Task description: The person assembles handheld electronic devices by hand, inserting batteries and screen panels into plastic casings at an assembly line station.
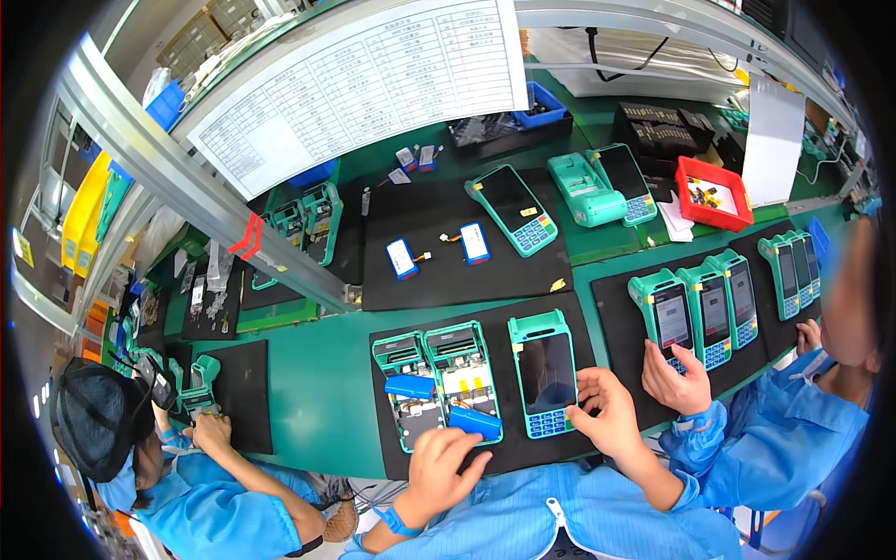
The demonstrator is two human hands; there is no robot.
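A green card payment terminal (546,373) with a dark screen and blue keypad lies face up on the black mat in front of me. At its lower right edge, my right hand (611,411) is curled, the thumb on the keypad corner and the fingers along the side. To the left sit two opened terminal housings (467,359) side by side, circuitry showing. A blue battery (411,386) rests across the left housing; a second blue battery (475,423) lies at the bottom of the right one. Just below that one hovers my left hand (446,474), fingers loosely bent and apart, holding nothing.
On the raised mat ahead lie two wired batteries (474,243) and another terminal (511,210). A red bin (713,194) holds small parts. At right, a co-worker's hand (677,378) touches lit terminals (705,313). A co-worker (201,485) works at left. A metal post (215,191) slants down.
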